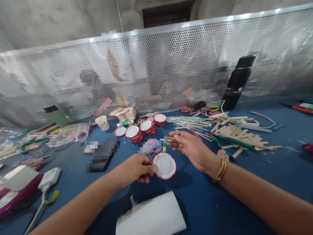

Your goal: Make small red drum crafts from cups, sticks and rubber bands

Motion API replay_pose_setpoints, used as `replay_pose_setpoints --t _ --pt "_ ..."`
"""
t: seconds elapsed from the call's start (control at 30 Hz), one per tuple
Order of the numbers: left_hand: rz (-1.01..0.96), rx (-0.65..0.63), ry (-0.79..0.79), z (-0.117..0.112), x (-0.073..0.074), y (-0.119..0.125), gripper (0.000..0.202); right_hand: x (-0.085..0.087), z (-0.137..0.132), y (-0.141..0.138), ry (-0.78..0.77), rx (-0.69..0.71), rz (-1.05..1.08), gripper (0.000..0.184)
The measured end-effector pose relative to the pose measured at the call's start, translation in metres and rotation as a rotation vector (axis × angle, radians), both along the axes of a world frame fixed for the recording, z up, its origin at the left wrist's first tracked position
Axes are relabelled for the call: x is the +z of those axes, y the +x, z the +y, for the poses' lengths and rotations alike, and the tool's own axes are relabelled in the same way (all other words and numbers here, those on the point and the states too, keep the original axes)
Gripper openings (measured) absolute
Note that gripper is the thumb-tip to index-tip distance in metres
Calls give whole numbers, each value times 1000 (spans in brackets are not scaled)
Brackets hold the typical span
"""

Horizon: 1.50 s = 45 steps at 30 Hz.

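Observation:
My left hand (138, 168) pinches the edge of a small red-rimmed disc (165, 165) with a pale, shiny face, holding it above the blue table. A narrow green handle (164, 147) with a red tip sticks out from the disc's far side. A short, thin wooden stick (162, 140) crosses near that tip. Just right of the handle is my right hand (187, 147), its fingers stretched out and apart, with fingertips close to the red tip. Whether they touch it I cannot tell. Behind the disc lies a heap of colourful rubber bands (151, 147).
White paper (151, 215) lies in front of me. Farther back are red-rimmed discs (134, 133), a paper cup (102, 123) and a phone (104, 156). Flat wooden sticks (241, 135), green-handled pliers (236, 142) and a black bottle (238, 83) occupy the right. A perforated metal panel (161, 65) runs behind.

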<state>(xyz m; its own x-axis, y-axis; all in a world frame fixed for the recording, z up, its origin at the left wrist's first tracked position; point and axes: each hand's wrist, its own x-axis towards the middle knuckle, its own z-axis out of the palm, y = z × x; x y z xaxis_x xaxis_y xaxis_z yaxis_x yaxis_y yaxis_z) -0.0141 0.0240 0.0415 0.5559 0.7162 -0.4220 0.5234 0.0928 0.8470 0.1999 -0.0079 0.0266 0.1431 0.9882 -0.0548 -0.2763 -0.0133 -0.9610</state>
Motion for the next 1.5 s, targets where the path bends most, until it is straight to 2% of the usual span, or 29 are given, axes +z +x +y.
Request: replay_pose_setpoints --t 0.27,0.57,1.0,1.2,1.3,1.43,1.5 --pt "16 20 29 6 -1 -2 32 -7 4 5 58 -143 -28 33" --pt "14 87 54 23 -3 -10 30 0 -2 4 97 -236 -174 40" --pt "23 123 72 26 1 -10 34 -6 -3 9 151 -206 -286 38" --pt "7 112 66 23 -2 -9 34 -15 -7 5 365 -74 -745 23" --pt "-3 113 70 23 -1 -8 34 -16 -13 -2 426 -51 -859 22" --pt "4 108 64 23 0 -8 35 -19 -12 -4 424 -103 -804 20" --pt "2 92 58 22 0 -9 36 -23 -7 -3 380 -126 -711 26"
